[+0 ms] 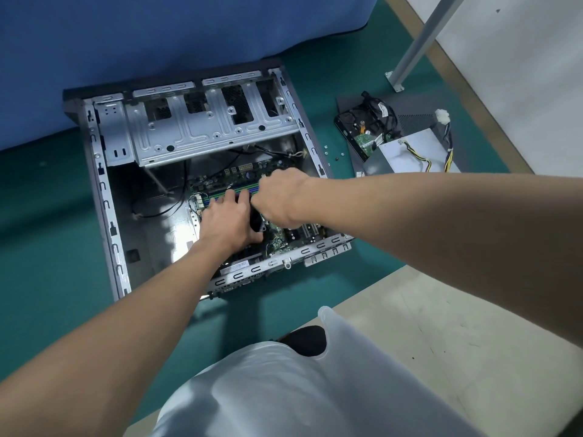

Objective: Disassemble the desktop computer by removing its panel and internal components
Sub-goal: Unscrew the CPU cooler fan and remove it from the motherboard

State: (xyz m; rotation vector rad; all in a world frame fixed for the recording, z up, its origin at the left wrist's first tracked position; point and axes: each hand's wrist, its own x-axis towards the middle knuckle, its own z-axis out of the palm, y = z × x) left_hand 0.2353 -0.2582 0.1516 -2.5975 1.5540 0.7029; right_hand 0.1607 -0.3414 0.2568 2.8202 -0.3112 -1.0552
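Left grip (227, 219) spread on cooler fan (257, 223); right grip (280, 197) curled, contents unseen. Risk: we pry unevenly, motherboard (279, 242) flexes.

My grey steel desktop tower case (104, 190) is lying on its side on the green floor mat, side open. The silver drive cage (205, 127) is at the far end and the green motherboard (277, 242) is still inside. Off to the right is the dark grey side panel (416, 108), with the black hard drive (353, 127) and silver power supply box (407, 152) piled on it. A few small loose screws (326, 147) lie between case and panel.
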